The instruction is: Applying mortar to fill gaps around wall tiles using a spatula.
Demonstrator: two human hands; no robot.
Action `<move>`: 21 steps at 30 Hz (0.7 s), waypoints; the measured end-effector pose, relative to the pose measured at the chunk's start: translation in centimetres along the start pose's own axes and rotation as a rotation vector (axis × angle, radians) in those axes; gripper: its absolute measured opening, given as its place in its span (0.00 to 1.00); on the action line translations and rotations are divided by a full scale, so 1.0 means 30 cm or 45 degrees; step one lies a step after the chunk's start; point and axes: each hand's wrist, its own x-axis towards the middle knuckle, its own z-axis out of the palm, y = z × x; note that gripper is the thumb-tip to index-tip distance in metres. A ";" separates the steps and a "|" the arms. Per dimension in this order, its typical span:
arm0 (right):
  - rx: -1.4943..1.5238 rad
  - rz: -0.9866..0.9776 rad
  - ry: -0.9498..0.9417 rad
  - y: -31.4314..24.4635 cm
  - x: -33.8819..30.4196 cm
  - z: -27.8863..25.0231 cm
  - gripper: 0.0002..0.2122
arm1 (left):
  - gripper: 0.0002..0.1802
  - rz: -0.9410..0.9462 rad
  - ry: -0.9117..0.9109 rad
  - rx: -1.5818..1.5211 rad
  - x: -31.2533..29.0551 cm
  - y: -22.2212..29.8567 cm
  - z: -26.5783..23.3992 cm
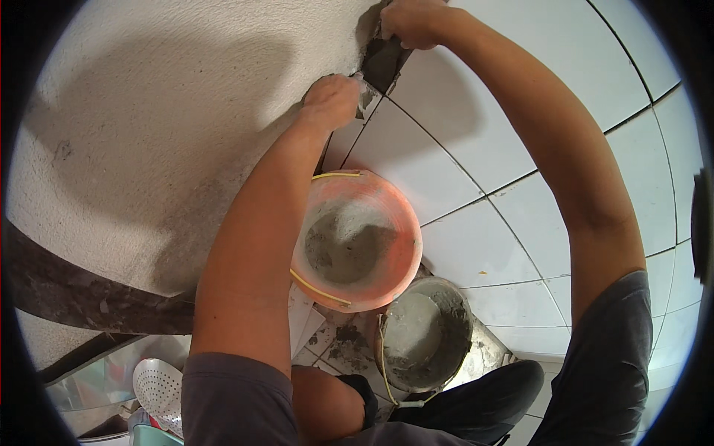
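Both my arms reach up to the corner where a rough cream wall [171, 111] meets white wall tiles [439, 160]. My left hand [332, 102] is closed low in the corner, against the edge of the cream wall. A small greyish piece [365, 98] shows beside its fingertips; whether the hand grips it I cannot tell. Higher and to the right, my right hand [414, 24] is closed, its fingers bent and partly cut off by the picture's upper edge. Just below it is a dark grey, flat patch [383, 65], either a blade or bare mortar. What the right hand holds is hidden.
Below my hands stands an orange bucket [405, 245] with grey mortar inside and a yellow handle. A smaller dark bucket [465, 316] with grey wet mix stands nearer my knees. At lower left are a white perforated ladle [158, 390] and a dark ledge [89, 286].
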 end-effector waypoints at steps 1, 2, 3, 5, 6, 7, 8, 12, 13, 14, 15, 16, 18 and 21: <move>0.006 0.001 0.002 0.005 0.016 0.014 0.08 | 0.11 -0.005 -0.009 -0.009 -0.002 -0.005 0.007; 0.024 0.069 -0.079 0.008 0.043 0.022 0.09 | 0.11 -0.005 -0.013 -0.005 0.003 -0.007 0.011; 0.042 0.137 -0.159 0.011 0.063 0.032 0.09 | 0.11 -0.002 -0.033 0.024 0.011 -0.009 0.015; 0.009 0.163 -0.208 -0.007 0.057 0.011 0.09 | 0.11 -0.002 -0.047 0.046 0.007 -0.001 0.004; -0.021 0.190 -0.256 -0.016 0.055 0.003 0.09 | 0.12 -0.017 -0.050 0.007 -0.004 0.002 0.001; -0.025 0.197 -0.254 -0.019 0.058 0.004 0.09 | 0.12 -0.025 -0.047 -0.029 -0.004 0.004 -0.005; -0.073 0.160 -0.264 -0.028 0.062 0.012 0.09 | 0.12 -0.019 -0.042 -0.027 -0.002 0.008 -0.007; 0.059 0.170 -0.183 -0.004 0.048 -0.029 0.10 | 0.12 -0.028 -0.021 -0.018 -0.010 -0.008 -0.003; 0.055 0.176 -0.188 0.000 0.052 -0.014 0.10 | 0.12 -0.011 0.029 -0.038 0.000 0.005 -0.005; -0.047 0.150 -0.235 -0.006 0.062 0.009 0.10 | 0.12 -0.004 0.031 -0.044 0.006 0.015 -0.007; -0.148 0.123 -0.281 -0.014 0.068 0.033 0.10 | 0.18 -0.067 -0.104 -0.022 0.010 0.023 -0.010; -0.120 0.145 -0.253 -0.038 0.078 0.037 0.12 | 0.27 -0.142 -0.240 0.011 0.006 0.012 -0.012; -0.028 0.138 -0.256 -0.005 0.078 0.003 0.12 | 0.27 -0.106 -0.191 0.019 0.007 -0.004 -0.015; 0.023 0.112 -0.258 0.007 0.071 0.025 0.12 | 0.26 -0.080 -0.167 0.018 0.004 0.014 -0.022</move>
